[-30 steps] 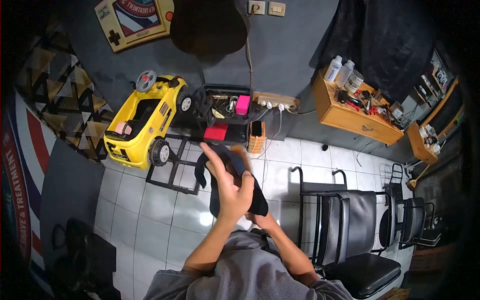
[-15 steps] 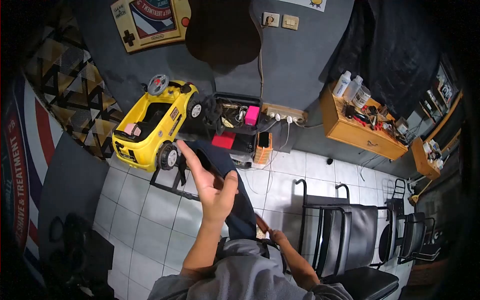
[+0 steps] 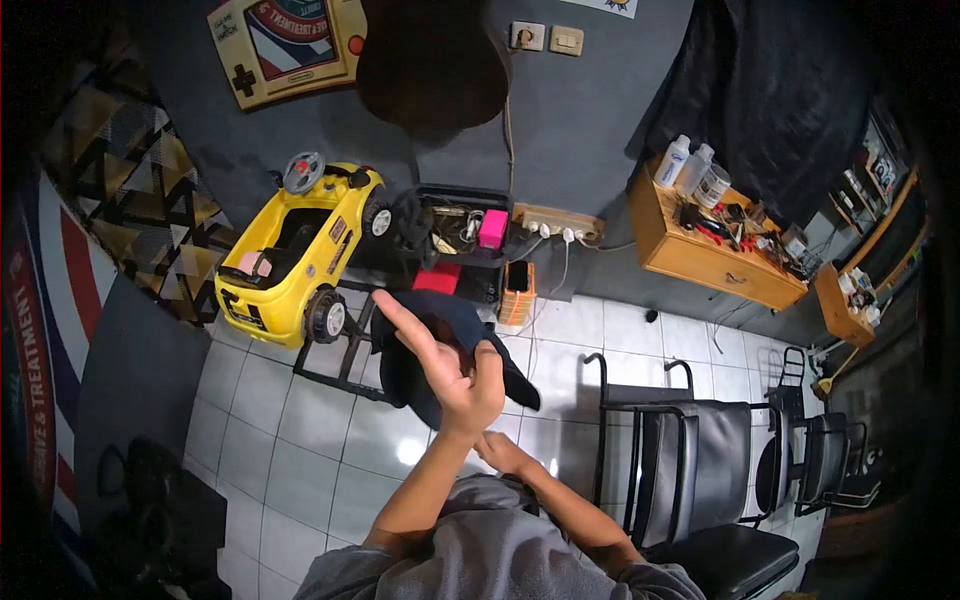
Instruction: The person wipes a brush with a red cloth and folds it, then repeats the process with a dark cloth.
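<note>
Head view: the person's left hand [image 3: 455,380] is raised in the middle of the frame. Its forefinger is stretched out, its thumb is up and its other fingers are only half curled. The dark cloth [image 3: 447,314], perhaps a cap, hangs behind the palm in mid-air over the tiled floor [image 3: 300,420]. The right hand [image 3: 503,457] sits lower, just under the cloth's bottom edge, and I cannot tell whether it grips anything.

With so loose a hold, I reckon the cloth could slide off and drop to the tiles. It could also catch on the black metal frame [image 3: 335,360] beside the yellow toy car [image 3: 290,250].

The striped banner [image 3: 35,340] at the left edge reads "& TREATMENT". The console-shaped plaque [image 3: 290,45] at the upper left carries lettering too small to make out.
</note>
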Available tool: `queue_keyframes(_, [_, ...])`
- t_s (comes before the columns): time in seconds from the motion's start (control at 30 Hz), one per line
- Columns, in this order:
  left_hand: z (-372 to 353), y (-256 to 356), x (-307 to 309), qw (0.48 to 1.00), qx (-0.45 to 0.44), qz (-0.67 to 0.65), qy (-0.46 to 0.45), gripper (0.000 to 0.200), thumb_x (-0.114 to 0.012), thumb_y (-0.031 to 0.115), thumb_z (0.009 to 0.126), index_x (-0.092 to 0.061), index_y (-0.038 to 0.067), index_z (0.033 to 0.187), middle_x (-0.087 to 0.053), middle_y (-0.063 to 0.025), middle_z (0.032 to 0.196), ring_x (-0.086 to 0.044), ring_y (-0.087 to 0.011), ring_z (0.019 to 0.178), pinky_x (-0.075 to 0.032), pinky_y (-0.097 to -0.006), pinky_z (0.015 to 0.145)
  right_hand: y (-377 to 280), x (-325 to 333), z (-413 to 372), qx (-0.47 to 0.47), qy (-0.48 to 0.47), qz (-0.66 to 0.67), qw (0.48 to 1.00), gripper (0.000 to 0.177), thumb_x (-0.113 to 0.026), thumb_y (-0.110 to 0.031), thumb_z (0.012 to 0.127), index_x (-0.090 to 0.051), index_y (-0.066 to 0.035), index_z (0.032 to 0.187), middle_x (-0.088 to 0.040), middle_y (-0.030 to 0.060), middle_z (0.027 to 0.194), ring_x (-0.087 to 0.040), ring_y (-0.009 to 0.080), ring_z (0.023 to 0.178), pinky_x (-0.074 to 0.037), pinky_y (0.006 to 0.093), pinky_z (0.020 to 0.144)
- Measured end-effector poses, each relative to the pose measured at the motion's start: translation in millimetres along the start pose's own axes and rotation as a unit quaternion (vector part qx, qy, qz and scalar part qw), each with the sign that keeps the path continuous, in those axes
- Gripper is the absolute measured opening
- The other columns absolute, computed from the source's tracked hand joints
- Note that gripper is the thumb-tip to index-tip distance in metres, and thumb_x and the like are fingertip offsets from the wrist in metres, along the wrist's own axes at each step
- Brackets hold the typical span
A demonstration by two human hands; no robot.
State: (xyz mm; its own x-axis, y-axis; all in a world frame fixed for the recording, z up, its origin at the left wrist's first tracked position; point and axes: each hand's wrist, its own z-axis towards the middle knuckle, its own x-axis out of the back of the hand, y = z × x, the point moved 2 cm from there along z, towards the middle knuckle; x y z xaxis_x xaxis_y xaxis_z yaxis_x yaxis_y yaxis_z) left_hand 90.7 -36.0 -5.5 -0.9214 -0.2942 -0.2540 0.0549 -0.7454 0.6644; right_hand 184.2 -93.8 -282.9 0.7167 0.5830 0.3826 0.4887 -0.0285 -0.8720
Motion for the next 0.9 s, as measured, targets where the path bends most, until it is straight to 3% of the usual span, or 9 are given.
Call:
queue_keyframes(0.13, [14.8, 11.7, 11.9, 0.988, 0.132, -0.083, 0.018, 0.096, -0.043, -0.009, 0.065, 0.01, -0.004, 0.144, 0.003, -0.0183, 0.152, -0.009, -0.023, 0.138, -0.01, -0.0305, 0.11, 141.0, -36.4, -0.9, -0.172, -0.097, -0.137, 0.971, 0.068, -0.023, -0.055, 0.096, -0.06, 0.0, 0.11, -0.061, 0.0241, 0.111, -0.056, 0.0379, 0.11, -0.045, 0.045, 0.088])
queue_keyframes(0.2, [14.1, 3.0, 20.8, 0.988, 0.125, -0.084, 0.019, 0.097, -0.043, -0.009, 0.064, 0.01, -0.002, 0.145, 0.001, -0.0158, 0.152, -0.015, -0.0206, 0.135, -0.014, -0.028, 0.108, 267.3, -68.0, 10.1, -0.137, -0.098, -0.224, 0.96, 0.064, -0.026, -0.053, 0.095, -0.062, -0.001, 0.107, -0.061, 0.0223, 0.111, -0.057, 0.037, 0.107, -0.046, 0.0444, 0.089])
queue_keyframes(0.3, [9.9, -8.7, 31.0, 0.997, 0.06, -0.055, 0.01, 0.098, -0.043, -0.01, 0.062, 0.008, -0.003, 0.145, 0.0, -0.0144, 0.153, -0.015, -0.0199, 0.135, -0.015, -0.028, 0.108, 122.9, -1.2, -55.5, -0.222, 0.006, -0.238, 0.945, 0.058, -0.031, -0.049, 0.095, -0.066, -0.002, 0.098, -0.063, 0.0238, 0.102, -0.06, 0.0379, 0.101, -0.048, 0.0444, 0.085])
queue_keyframes(0.4, [8.0, -6.7, 30.6, 0.999, 0.046, -0.014, 0.009, 0.097, -0.043, -0.009, 0.062, 0.008, -0.005, 0.145, 0.003, -0.0165, 0.153, -0.005, -0.0219, 0.139, -0.01, -0.0308, 0.11, 162.9, 2.2, -52.7, -0.293, 0.146, -0.224, 0.918, 0.051, -0.036, -0.043, 0.095, -0.066, -0.002, 0.087, -0.064, 0.025, 0.091, -0.062, 0.0397, 0.093, -0.049, 0.0449, 0.081])
queue_keyframes(0.43, [6.6, -6.5, 30.2, 0.999, 0.041, 0.002, 0.007, 0.096, -0.043, -0.008, 0.062, 0.008, -0.005, 0.145, 0.004, -0.0171, 0.153, -0.002, -0.0225, 0.14, -0.009, -0.0316, 0.111, 226.8, -7.2, -30.8, -0.183, 0.134, -0.251, 0.941, 0.05, -0.038, -0.04, 0.096, -0.065, -0.001, 0.081, -0.062, 0.0282, 0.081, -0.06, 0.0436, 0.089, -0.048, 0.0482, 0.077])
queue_keyframes(0.5, [1.7, -7.6, 25.4, 0.997, 0.068, -0.012, 0.032, 0.095, -0.041, -0.008, 0.063, 0.008, -0.006, 0.145, -0.012, -0.0178, 0.147, -0.03, -0.023, 0.124, -0.026, -0.0288, 0.103, 120.5, 32.1, -33.7, -0.17, 0.234, -0.031, 0.957, 0.06, -0.032, -0.045, 0.098, -0.061, 0.004, 0.077, -0.057, 0.0312, 0.074, -0.057, 0.0492, 0.078, -0.043, 0.052, 0.068])
queue_keyframes(0.6, [-10.0, -16.5, 20.2, 0.998, 0.039, -0.025, 0.05, 0.094, -0.039, -0.007, 0.064, 0.008, -0.007, 0.144, -0.03, -0.0148, 0.128, -0.043, -0.0166, 0.088, -0.038, -0.0216, 0.083, -6.3, 62.0, -40.9, -0.024, 0.313, 0.105, 0.944, 0.054, -0.03, -0.041, 0.1, -0.053, 0.002, 0.078, -0.05, 0.0111, 0.058, -0.049, 0.0219, 0.053, -0.041, 0.0366, 0.053])
queue_keyframes(0.8, [-4.1, -4.4, -7.3, 0.995, -0.028, -0.032, 0.086, 0.091, -0.038, -0.008, 0.062, 0.001, -0.007, 0.145, -0.026, -0.0185, 0.141, -0.038, -0.0204, 0.117, -0.024, -0.03, 0.105, -118.0, 50.7, -46.2, 0.049, 0.081, 0.285, 0.954, 0.046, -0.028, -0.037, 0.102, -0.042, -0.003, 0.076, -0.036, 0.0001, 0.059, -0.034, 0.0106, 0.054, -0.033, 0.0255, 0.051])
queue_keyframes(0.9, [2.2, -3.6, -2.9, 0.995, -0.021, -0.039, 0.088, 0.09, -0.039, -0.009, 0.065, 0.0, -0.004, 0.146, -0.025, -0.0196, 0.143, -0.042, -0.0187, 0.113, -0.032, -0.0273, 0.099, -48.8, 18.3, -10.6, 0.078, 0.072, -0.075, 0.991, 0.049, -0.028, -0.036, 0.101, -0.055, 0.003, 0.092, -0.063, 0.0164, 0.075, -0.063, 0.0308, 0.075, -0.047, 0.0417, 0.069])
